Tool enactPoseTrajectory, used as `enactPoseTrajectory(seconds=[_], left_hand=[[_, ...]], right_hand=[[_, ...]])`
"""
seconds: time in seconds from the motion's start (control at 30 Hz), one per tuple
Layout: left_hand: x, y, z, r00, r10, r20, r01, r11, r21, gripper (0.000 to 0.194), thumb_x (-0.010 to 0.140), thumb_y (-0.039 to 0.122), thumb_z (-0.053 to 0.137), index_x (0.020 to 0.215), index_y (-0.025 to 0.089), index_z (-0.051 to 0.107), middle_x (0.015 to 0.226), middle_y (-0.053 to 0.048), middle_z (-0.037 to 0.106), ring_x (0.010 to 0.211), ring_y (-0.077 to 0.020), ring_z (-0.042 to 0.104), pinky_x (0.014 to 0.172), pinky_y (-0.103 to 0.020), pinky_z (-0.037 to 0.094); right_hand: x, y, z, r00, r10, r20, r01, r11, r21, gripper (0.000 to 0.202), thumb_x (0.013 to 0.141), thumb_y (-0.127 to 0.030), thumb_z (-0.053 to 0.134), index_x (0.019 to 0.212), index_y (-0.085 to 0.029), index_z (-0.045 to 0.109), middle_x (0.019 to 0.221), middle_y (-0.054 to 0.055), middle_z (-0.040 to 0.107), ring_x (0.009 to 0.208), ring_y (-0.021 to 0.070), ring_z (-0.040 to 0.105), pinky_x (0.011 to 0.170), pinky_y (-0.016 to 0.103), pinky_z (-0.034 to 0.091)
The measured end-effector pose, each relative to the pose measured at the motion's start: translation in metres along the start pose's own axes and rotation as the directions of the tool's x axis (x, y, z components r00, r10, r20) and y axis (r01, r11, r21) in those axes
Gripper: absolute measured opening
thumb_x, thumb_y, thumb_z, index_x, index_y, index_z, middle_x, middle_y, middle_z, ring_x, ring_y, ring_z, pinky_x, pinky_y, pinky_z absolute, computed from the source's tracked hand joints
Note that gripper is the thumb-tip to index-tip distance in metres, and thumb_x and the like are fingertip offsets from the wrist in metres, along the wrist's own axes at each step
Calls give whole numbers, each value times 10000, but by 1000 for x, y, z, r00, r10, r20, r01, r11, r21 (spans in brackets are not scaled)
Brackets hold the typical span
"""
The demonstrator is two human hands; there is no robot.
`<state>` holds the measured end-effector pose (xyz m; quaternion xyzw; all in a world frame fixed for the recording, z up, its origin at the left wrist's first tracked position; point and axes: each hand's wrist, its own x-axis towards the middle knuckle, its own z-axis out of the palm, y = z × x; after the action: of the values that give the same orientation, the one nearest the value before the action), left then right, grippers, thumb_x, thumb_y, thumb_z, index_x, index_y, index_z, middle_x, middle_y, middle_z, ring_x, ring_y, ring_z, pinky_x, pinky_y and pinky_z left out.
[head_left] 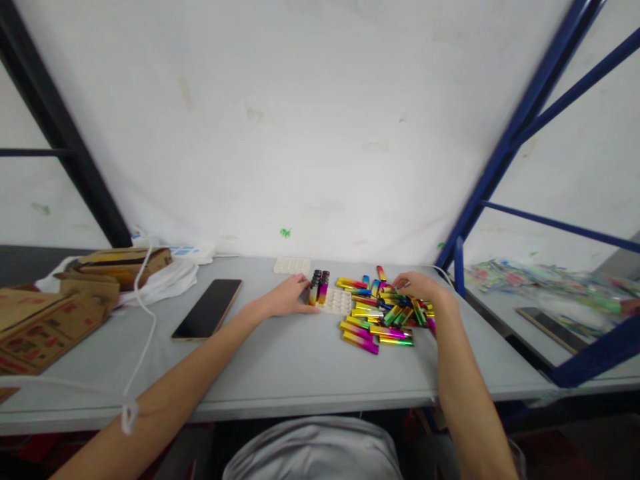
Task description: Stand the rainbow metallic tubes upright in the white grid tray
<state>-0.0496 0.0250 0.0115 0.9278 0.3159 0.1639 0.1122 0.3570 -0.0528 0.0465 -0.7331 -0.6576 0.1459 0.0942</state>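
Note:
Several shiny two-tone lighters [323, 288] stand upright in two rows at the left end of a white holed tray [340, 302]. My left hand [287, 297] curls around that end, thumb at the front edge and fingers toward the back, beside the standing lighters. To the right of the tray lies a loose heap of metallic lighters [395, 315] in yellow, green, red, blue and purple. At the heap's back right my right hand [419, 285] reaches in with bent fingers; their tips are partly hidden, and what they pinch cannot be made out.
A second white tray [292, 266] lies near the wall. To the left are a phone [207, 309], cardboard boxes [50, 320], white plastic bags [167, 283] and a hanging white cord [145, 307]. A blue metal frame [500, 160] borders the table's right side; another phone [550, 329] lies beyond it.

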Motion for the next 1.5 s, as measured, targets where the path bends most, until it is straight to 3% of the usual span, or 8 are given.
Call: enactPoseTrajectory(seconds=[0.2, 0.43, 0.6, 0.8, 0.97, 1.07, 1.27, 1.5], left_hand=[[0, 1, -1, 1000, 5, -9, -5, 1000, -10, 666, 734, 748, 707, 1058, 166, 697, 1125, -144, 668, 1051, -337, 627, 958, -427, 523], [0, 1, 0, 1000, 9, 1, -9, 1000, 11, 650, 749, 727, 716, 1091, 176, 689, 1134, -132, 663, 1072, -321, 626, 976, -393, 511], [0, -1, 1, 1000, 19, -24, -19, 1000, 5, 665, 732, 758, 709, 1079, 191, 697, 1093, -105, 669, 1032, -301, 627, 956, -383, 511], [0, -2, 3, 1000, 22, -19, -22, 1000, -5, 672, 739, 742, 718, 1088, 168, 704, 1123, -141, 673, 1061, -334, 626, 970, -409, 507], [0, -2, 3, 1000, 30, -8, -30, 1000, -2, 683, 755, 725, 719, 1136, 159, 689, 1145, -147, 669, 1081, -332, 628, 982, -408, 503], [1, -3, 4, 1000, 22, -13, -22, 1000, 2, 688, 743, 727, 729, 1111, 147, 692, 1130, -153, 669, 1066, -335, 632, 963, -403, 508], [0, -2, 4, 999, 24, -28, -24, 1000, -19, 679, 738, 720, 738, 1108, 153, 691, 1138, -149, 670, 1081, -342, 630, 979, -414, 503], [0, 0, 1, 1000, 23, 12, -23, 1000, 18, 666, 773, 742, 694, 1092, 157, 688, 1124, -141, 663, 1072, -331, 622, 962, -399, 501]], right_hand=[[-1, -11, 3, 999, -5, -45, 3, 999, -42, 270, 809, -182, 711, 1060, -212, 806, 1061, 64, 798, 931, 213, 737, 788, 249, 528], [6, -40, 9, 906, -197, -374, 253, 961, 107, 227, 852, -231, 679, 1054, -160, 753, 1080, 120, 753, 1027, 236, 678, 937, 327, 497], [11, -83, 38, 901, -228, -369, 425, 638, 643, 451, 794, -441, 746, 1151, -167, 710, 1012, 67, 737, 831, 187, 646, 790, 327, 517], [10, -115, 62, 963, -158, -219, 255, 262, 931, 504, 615, -460, 898, 1008, -200, 723, 844, -7, 672, 757, 140, 614, 719, 277, 490], [5, -128, 69, 959, -201, -198, 244, 238, 940, 481, 735, -632, 786, 915, -197, 690, 964, 44, 711, 866, 180, 639, 741, 290, 506], [-3, -141, 71, 950, -267, -165, 222, 201, 954, 474, 800, -676, 705, 923, -235, 585, 881, 9, 681, 704, 159, 617, 660, 296, 506], [-17, -166, 75, 945, -289, -156, 239, 281, 929, 500, 833, -738, 611, 995, -277, 503, 613, -95, 386, 445, 104, 302, 477, 249, 242], [-14, -172, 90, 985, -167, -44, 93, 295, 951, 627, 893, -792, 417, 597, -241, 375, 512, -77, 193, 455, 97, 135, 463, 272, 118]])
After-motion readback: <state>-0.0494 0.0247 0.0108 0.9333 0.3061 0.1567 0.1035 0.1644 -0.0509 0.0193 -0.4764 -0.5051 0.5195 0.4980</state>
